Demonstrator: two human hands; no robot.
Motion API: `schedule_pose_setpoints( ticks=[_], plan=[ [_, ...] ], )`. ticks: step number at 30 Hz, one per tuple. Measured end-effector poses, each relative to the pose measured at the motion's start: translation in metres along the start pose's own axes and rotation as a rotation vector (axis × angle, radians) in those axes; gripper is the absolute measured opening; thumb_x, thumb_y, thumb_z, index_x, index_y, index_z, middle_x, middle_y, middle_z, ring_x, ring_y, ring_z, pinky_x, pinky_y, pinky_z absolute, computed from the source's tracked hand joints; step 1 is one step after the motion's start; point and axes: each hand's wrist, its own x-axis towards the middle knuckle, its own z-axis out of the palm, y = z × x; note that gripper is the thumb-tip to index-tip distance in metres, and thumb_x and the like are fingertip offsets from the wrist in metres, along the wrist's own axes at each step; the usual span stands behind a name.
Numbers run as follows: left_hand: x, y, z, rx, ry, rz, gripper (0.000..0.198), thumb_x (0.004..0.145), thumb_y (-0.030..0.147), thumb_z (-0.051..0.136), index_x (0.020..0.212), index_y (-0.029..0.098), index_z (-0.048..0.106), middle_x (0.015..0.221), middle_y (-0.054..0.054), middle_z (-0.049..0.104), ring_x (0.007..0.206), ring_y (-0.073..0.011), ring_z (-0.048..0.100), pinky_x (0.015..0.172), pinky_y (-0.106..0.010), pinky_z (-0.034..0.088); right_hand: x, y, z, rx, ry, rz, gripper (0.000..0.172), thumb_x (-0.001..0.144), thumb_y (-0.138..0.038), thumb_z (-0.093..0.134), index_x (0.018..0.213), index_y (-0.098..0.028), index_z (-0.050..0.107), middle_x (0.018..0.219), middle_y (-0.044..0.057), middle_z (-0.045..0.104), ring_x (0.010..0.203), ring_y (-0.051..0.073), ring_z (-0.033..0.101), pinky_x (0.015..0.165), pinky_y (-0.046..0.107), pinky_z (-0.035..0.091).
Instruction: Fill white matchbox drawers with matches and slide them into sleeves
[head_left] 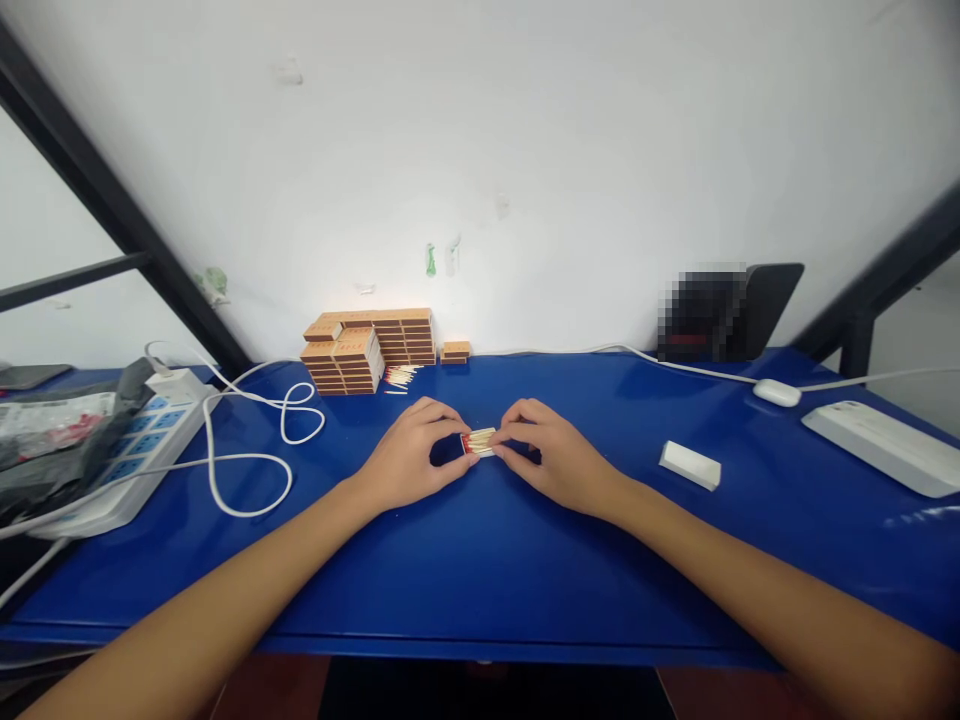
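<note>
Pinching small open cardboard tray of red-tipped wooden matches (pixel 478 441) at middle of glossy blue surface (pixel 480 585); left hand (pixel 409 458) and right hand (pixel 561 462) each with grip closed on one end; tray looks full; loose pale matchsticks (pixel 400 377) lie beside stacked tan matchboxes (pixel 371 350) behind.

No lettering legible, even on the stacked matchboxes (pixel 371 350)

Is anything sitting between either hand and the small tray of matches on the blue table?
Nothing visible. The left hand and the right hand each pinch one end of the match tray, with their fingertips directly on it.
</note>
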Motion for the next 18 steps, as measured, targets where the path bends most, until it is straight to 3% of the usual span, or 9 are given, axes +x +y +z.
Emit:
schedule_pose_setpoints(
  ticks=[10, 18],
  plan=[
    [0.0013, 0.0004, -0.0001, -0.049, -0.026, -0.028, 0.02, 0.093, 0.034, 0.081, 0.11, 0.024, 0.078, 0.106, -0.005, 0.079, 0.106, -0.0263, 0.068, 0.096, -0.044, 0.057, 0.0012, -0.0028, -0.0043, 0.039, -0.023, 0.137, 0.005, 0.101, -0.019, 0.068, 0.099, -0.022, 0.072, 0.103, 0.006, 0.067, 0.09, 0.02, 0.064, 0.084, 0.036, 0.057],
    [0.0012, -0.0003, -0.0005, -0.053, -0.032, -0.034, 0.02, 0.092, 0.035, 0.081, 0.109, 0.024, 0.078, 0.105, -0.005, 0.08, 0.106, -0.0259, 0.068, 0.095, -0.044, 0.059, 0.0024, -0.0004, -0.002, 0.035, -0.059, 0.097, 0.01, 0.105, -0.023, 0.065, 0.098, -0.022, 0.072, 0.101, 0.007, 0.068, 0.093, 0.021, 0.065, 0.085, 0.037, 0.056]
  ],
)
